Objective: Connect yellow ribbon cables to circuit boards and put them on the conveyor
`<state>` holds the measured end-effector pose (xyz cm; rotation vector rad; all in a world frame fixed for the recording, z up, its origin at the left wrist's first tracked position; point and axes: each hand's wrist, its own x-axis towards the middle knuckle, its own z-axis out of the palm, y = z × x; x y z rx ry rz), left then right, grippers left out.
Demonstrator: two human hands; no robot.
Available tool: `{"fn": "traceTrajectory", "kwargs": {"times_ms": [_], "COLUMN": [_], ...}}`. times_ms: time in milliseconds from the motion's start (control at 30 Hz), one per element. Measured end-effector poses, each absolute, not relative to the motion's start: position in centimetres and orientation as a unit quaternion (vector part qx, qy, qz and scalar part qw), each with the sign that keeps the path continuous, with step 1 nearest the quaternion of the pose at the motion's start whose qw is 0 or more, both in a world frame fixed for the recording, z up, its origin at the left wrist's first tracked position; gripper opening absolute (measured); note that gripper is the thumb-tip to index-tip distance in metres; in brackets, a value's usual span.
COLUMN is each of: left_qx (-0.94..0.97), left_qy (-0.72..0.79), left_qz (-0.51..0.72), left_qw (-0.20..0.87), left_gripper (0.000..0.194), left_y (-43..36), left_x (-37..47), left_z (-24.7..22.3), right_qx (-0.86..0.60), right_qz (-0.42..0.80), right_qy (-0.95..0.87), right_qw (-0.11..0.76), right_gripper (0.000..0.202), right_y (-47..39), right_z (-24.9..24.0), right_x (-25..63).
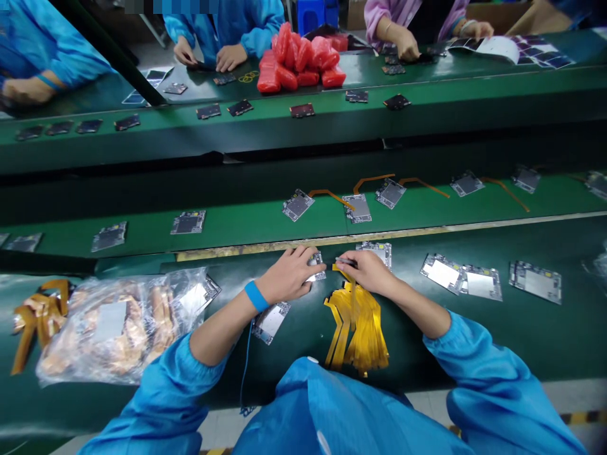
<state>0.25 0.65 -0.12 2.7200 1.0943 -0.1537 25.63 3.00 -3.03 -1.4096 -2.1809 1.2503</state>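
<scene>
My left hand [290, 276], with a blue wrist strap [257, 296], grips a small circuit board [317, 268] by its left side; the fingers cover part of it. Close on its right, my right hand [372, 272] pinches a thin dark stick-like tool [346, 260], whose exact kind I cannot make out. The tool points at the board's right edge. Under the right fingers lies the end of an orange flex cable [342, 270]. A fanned pile of flex cables [363, 328] spreads below that hand. Another circuit board [377, 253] lies just beyond it.
A clear plastic bag of copper-coloured cables [114, 332] lies at left, with loose flex cables [42, 316] beside it. More boards [535, 281] lie at right. A green conveyor belt [246, 218] carries boards, some with cables. Co-workers' hands [231, 57] and red bundles [301, 60] are across.
</scene>
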Motion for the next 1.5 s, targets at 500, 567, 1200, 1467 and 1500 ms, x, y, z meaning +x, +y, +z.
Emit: {"fn": "traceTrajectory", "kwargs": {"times_ms": [500,567,1200,1467,1500], "left_qx": [0.906,0.898,0.894,0.905,0.906], "left_qy": [0.409,0.429,0.431,0.413,0.41], "left_qz": [-0.019,-0.022,-0.002,-0.037,-0.041], "left_qw": [0.104,0.096,0.122,0.097,0.094], "left_gripper": [0.026,0.027,0.026,0.042,0.043], "left_y": [0.3,-0.2,-0.7,-0.6,-0.6], "left_x": [-0.2,-0.3,-0.1,0.3,0.4], "left_z": [-0.7,-0.7,-1.1,-0.9,-0.9], "right_qx": [-0.515,-0.518,-0.495,-0.493,-0.493], "right_qz": [0.372,0.363,0.359,0.335,0.332], "right_qy": [-0.77,-0.773,-0.792,-0.803,-0.804], "right_qw": [0.062,0.055,0.001,-0.023,-0.026], "right_gripper": [0.019,0.02,0.015,0.014,0.014], "right_y": [4.0,4.2,5.8,6.1,6.1], "right_z": [-2.6,-2.5,-1.4,-0.7,-0.8], "right_x": [23.6,23.3,22.4,21.8,21.9]}}
